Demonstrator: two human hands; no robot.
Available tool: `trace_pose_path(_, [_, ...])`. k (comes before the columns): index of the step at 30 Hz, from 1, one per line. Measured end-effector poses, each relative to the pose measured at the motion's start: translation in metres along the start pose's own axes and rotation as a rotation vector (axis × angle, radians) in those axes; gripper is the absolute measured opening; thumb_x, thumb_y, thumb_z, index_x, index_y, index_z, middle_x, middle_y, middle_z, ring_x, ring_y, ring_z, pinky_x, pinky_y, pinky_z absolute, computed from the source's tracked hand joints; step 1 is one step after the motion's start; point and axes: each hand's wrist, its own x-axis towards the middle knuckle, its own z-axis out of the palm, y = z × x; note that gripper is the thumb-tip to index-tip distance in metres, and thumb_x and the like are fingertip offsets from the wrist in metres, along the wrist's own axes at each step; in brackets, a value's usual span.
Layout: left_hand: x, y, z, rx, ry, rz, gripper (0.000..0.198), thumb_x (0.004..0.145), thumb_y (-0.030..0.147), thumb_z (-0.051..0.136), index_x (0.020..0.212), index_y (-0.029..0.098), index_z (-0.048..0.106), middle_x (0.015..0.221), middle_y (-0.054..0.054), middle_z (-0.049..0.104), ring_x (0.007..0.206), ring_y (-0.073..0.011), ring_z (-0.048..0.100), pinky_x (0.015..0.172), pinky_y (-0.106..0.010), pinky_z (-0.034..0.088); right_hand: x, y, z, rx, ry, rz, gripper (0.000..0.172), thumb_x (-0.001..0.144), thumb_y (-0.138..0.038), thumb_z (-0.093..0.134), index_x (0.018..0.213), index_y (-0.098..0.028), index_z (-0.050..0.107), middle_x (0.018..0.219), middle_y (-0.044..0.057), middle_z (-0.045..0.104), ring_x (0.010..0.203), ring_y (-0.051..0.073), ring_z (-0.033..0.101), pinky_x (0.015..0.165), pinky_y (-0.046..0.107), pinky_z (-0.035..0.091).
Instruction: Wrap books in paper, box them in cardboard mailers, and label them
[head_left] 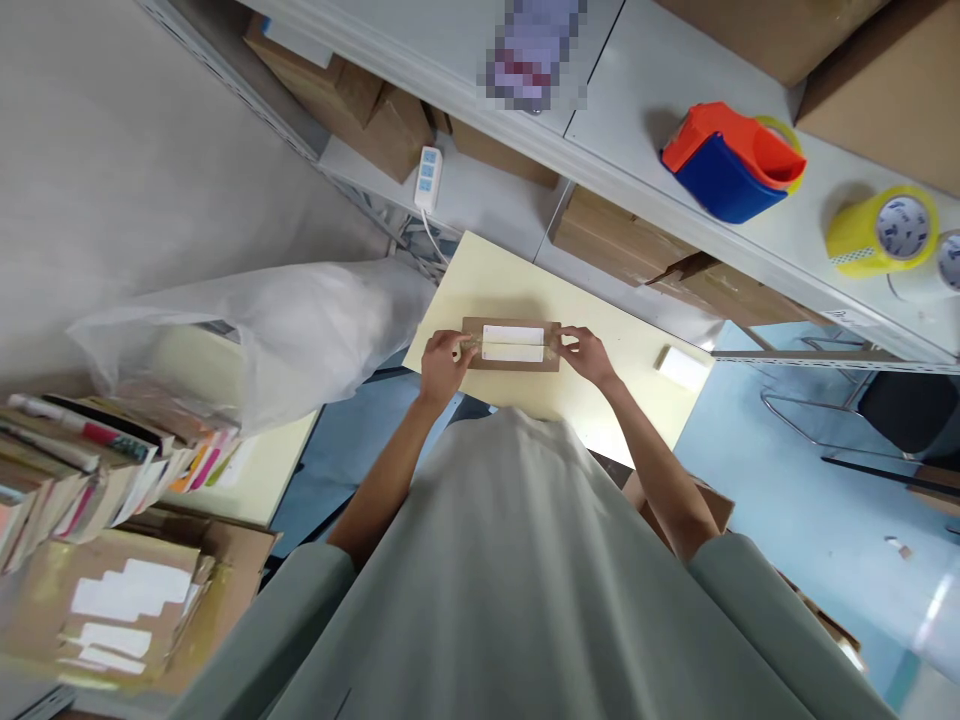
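A flat brown cardboard box (pixel 514 366) lies on the pale yellow tabletop (pixel 600 340). Two white labels (pixel 513 352) lie side by side on its top, with a thin line between them. My left hand (pixel 442 367) pinches the box's left end, where some clear tape seems to show. At the right end, my right hand (pixel 588 355) has its thumb and fingers closed on the edge. Both hands touch the box at the same time.
Behind the table runs a grey shelf (pixel 630 130) with an orange-blue tape dispenser (pixel 731 165) and a yellow tape roll (pixel 885 232). A small white block (pixel 681 367) sits at the table's right. Left are a white plastic bag (pixel 322 330), books (pixel 82 455) and flattened cardboard (pixel 45 600).
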Motion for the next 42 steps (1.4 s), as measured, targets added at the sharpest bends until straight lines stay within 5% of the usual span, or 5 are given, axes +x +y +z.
trace_pose_path(5, [-0.001,0.010,0.000,-0.027,0.009,-0.086,0.021,0.096,0.019,0.076,0.115,0.022,0.084,0.134,-0.011,0.078,0.099,-0.0229,0.081,0.100,-0.039,0.069,-0.017,-0.001,0.015,-0.012,0.082,0.082,0.032,0.099,-0.019,0.069,0.128,-0.028,0.080,0.134,0.007,0.082,0.101,0.023,0.084,0.100,0.043,0.069])
trace_pose_path(12, [0.002,0.021,-0.006,-0.010,0.020,-0.043,0.016,0.101,0.033,0.075,0.111,0.024,0.083,0.130,-0.008,0.081,0.095,-0.0224,0.082,0.095,-0.036,0.067,-0.037,-0.009,0.009,0.003,0.168,0.142,0.021,0.101,-0.034,0.072,0.120,-0.030,0.080,0.129,0.005,0.085,0.097,0.025,0.085,0.097,0.040,0.065])
trace_pose_path(19, [0.017,0.027,0.010,0.108,-0.060,-0.076,0.032,0.099,0.023,0.073,0.130,0.022,0.076,0.135,-0.011,0.077,0.093,-0.0242,0.081,0.098,-0.038,0.063,-0.034,-0.008,0.014,-0.051,0.176,0.233,0.016,0.096,-0.027,0.075,0.111,-0.027,0.070,0.122,0.005,0.085,0.093,0.024,0.083,0.094,0.040,0.062])
trace_pose_path(26, [0.029,0.024,0.002,0.150,-0.148,-0.045,0.030,0.100,0.026,0.076,0.129,0.021,0.079,0.136,-0.013,0.075,0.095,-0.0241,0.081,0.102,-0.040,0.063,-0.029,-0.010,0.019,-0.027,0.199,0.260,0.012,0.099,-0.026,0.071,0.111,-0.028,0.068,0.123,0.005,0.085,0.095,0.024,0.082,0.094,0.040,0.062])
trace_pose_path(42, [0.035,0.078,0.022,0.129,-0.200,0.029,0.038,0.096,0.018,0.081,0.134,0.024,0.079,0.137,-0.010,0.078,0.098,-0.0224,0.082,0.104,-0.036,0.063,-0.059,0.008,-0.023,0.041,0.362,0.360,0.010,0.092,-0.026,0.077,0.102,-0.026,0.075,0.120,0.006,0.087,0.097,0.025,0.082,0.096,0.040,0.062])
